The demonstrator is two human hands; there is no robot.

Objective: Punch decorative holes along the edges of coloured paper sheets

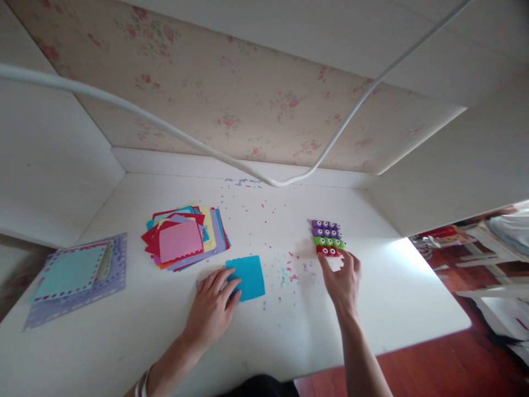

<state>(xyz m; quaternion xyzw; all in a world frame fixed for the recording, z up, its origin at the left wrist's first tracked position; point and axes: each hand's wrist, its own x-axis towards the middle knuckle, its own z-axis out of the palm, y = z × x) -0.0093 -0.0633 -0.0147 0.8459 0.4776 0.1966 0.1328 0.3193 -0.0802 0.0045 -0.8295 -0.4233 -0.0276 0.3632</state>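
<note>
My left hand (215,303) lies flat with fingers spread on the white table (124,336), its fingertips resting on the near left corner of a blue paper square (250,275). My right hand (343,278) reaches to a row of small paper punches (327,237), purple, green and red. Its fingers are curled round the nearest one, a white punch just below the red punch (328,251), mostly hidden by the fingers.
A pile of coloured paper sheets (184,242) lies left of the blue square. Layered purple and teal sheets (76,275) sit at the far left. Paper confetti (285,270) is scattered mid-table. A white cable (231,160) hangs across. The table's right edge drops to red floor.
</note>
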